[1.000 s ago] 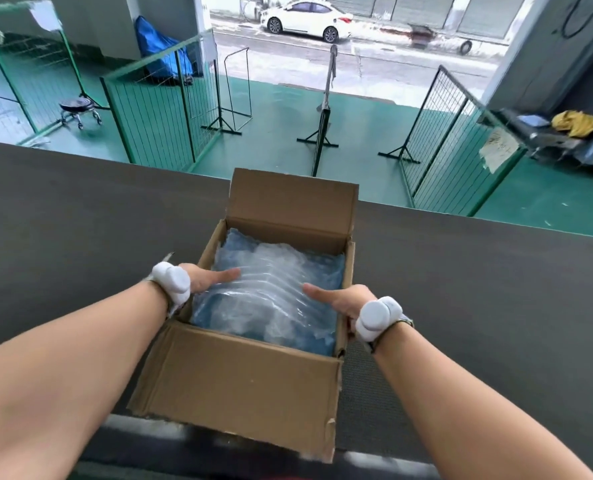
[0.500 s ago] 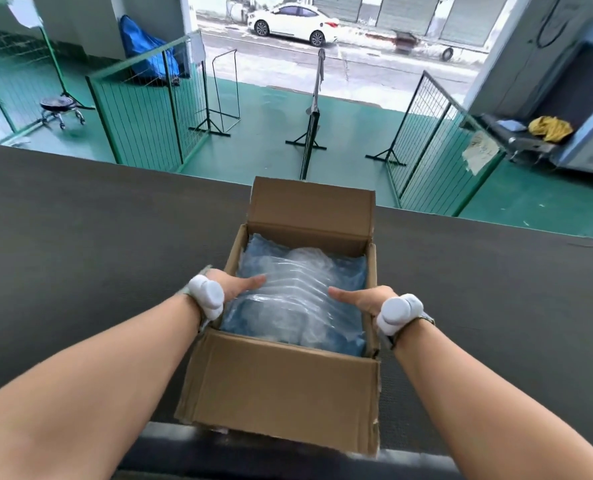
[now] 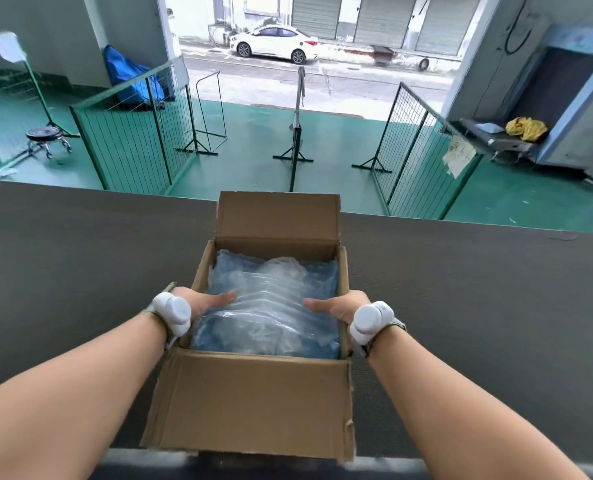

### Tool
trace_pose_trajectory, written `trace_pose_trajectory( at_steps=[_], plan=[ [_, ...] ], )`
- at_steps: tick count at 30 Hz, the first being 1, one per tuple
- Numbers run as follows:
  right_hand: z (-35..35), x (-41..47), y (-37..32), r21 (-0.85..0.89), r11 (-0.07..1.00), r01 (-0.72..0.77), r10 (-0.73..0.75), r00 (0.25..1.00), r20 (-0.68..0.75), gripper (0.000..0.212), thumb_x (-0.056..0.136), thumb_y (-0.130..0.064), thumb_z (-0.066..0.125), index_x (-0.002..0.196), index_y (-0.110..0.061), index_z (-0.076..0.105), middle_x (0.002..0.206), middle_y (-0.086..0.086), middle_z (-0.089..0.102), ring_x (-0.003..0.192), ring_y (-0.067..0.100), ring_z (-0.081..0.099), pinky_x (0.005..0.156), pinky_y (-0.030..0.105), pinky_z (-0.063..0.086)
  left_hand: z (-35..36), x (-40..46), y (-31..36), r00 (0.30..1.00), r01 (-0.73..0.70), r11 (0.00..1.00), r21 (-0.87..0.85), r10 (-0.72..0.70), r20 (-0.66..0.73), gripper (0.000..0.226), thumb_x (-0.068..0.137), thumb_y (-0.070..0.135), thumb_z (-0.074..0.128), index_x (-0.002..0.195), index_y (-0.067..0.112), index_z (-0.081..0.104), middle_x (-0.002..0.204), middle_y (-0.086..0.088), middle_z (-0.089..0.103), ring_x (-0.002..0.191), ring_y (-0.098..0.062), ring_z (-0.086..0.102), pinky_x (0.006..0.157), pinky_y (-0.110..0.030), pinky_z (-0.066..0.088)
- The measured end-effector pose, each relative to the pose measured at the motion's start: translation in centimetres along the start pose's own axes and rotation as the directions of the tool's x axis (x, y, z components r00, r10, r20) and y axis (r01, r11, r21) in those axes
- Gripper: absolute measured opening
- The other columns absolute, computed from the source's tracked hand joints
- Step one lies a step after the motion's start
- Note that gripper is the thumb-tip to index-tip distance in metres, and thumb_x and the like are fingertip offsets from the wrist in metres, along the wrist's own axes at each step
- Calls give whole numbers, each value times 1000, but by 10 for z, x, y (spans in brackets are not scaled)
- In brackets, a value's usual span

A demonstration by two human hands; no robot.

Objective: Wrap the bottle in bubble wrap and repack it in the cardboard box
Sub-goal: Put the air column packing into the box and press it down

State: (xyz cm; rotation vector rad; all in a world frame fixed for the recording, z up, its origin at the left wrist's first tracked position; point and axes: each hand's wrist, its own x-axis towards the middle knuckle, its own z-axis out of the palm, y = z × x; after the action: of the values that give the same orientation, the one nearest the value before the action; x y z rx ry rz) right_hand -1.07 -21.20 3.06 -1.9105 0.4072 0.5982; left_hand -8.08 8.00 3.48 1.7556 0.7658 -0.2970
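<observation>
Right now the cardboard box (image 3: 253,400) sits open on the dark table (image 3: 478,289), w/ bubble-wrapped bottle (image 3: 270,306) lying inside. Left hand (image 3: 201,301) grips the box's left wall, thumb over the rim onto the wrap; right hand (image 3: 336,308) likewise on the right wall. Fingers hidden outside the box.

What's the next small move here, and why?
Probably let go of the sides and fold the flaps shut, starting with the far flap. The bubble-wrapped bundle already sits inside the cardboard box, filling it. The left hand and right hand grip the side walls, thumbs over the rim on the wrap. Near and far flaps stand open.
</observation>
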Motion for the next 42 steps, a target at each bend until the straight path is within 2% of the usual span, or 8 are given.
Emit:
trace_pose_trajectory(
  at_steps=[9,13,20,22,25,30,35,42],
  plan=[
    [-18,20,13,16,1000,-5,7,996,-86,109,22,-52,103,116,-8,70,106,9,78,91,29,77,87,45,64,38,2,6,998,-66,998,3,66,-7,58,65,54,89,90,5,71,93,-5,73,89,-23,70,85,-33,57],
    [-11,50,26,79,997,24,-16,994,-106,132,4,-60,101,123,-11,69,102,7,80,86,30,79,80,46,66,33,4,11,987,-157,988,-14,156,-46,25,78,34,85,85,15,70,81,1,72,67,-12,67,50,-19,52],
    [-4,29,0,69,993,97,-86,986,-141,94,39,-37,104,121,-8,68,103,5,76,86,22,75,74,33,64,33,27,7,979,-196,980,25,197,-43,31,68,44,90,85,25,73,91,2,77,87,-23,75,88,-42,60],
    [-3,28,2,77,994,81,-70,989,-129,67,60,-24,100,117,-8,69,99,4,75,81,18,72,68,28,60,41,23,1,983,-182,983,14,182,-39,22,76,36,87,80,26,67,87,2,74,81,-19,72,79,-33,60],
    [3,51,13,22,999,50,-47,994,-95,100,41,-47,102,126,-11,65,115,5,75,99,23,74,87,36,63,53,33,-11,986,-163,987,-16,162,-51,17,84,22,81,91,16,68,91,-3,71,72,-10,66,53,-17,53],
    [10,113,58,-48,998,30,-37,990,-136,144,15,-63,95,143,-20,46,124,2,70,110,28,72,90,46,62,63,50,-18,984,-145,989,17,146,-102,57,73,41,87,115,10,65,99,-2,73,86,-18,70,61,-20,57],
    [22,53,29,-274,961,-31,-51,957,-287,118,59,-62,84,155,-22,28,143,10,56,126,39,60,102,53,54,63,55,-29,965,-73,983,169,113,-237,101,49,83,75,129,26,53,115,2,69,103,-27,67,90,-47,57],
    [15,53,32,-265,964,-4,-77,952,-295,112,60,-61,83,152,-23,32,141,8,58,123,35,62,101,52,54,64,49,-22,960,-77,979,186,123,-252,97,54,81,73,132,26,52,118,0,69,105,-28,66,92,-48,56]
  ],
)
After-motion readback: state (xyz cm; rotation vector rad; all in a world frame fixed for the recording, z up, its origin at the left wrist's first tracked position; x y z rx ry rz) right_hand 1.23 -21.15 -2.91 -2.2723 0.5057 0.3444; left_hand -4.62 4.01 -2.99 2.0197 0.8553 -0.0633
